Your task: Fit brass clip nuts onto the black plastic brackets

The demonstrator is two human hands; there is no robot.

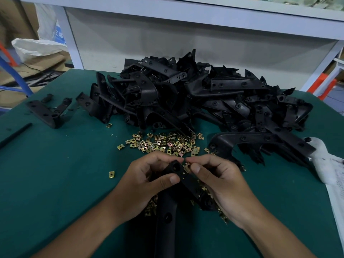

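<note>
Brass clip nut pinched in right hand, against left-hand-held bracket

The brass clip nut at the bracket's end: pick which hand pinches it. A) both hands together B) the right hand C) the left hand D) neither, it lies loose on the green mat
B: the right hand pinches the brass clip nut between thumb and forefinger at the end of the black bracket, which the left hand grips.
</note>
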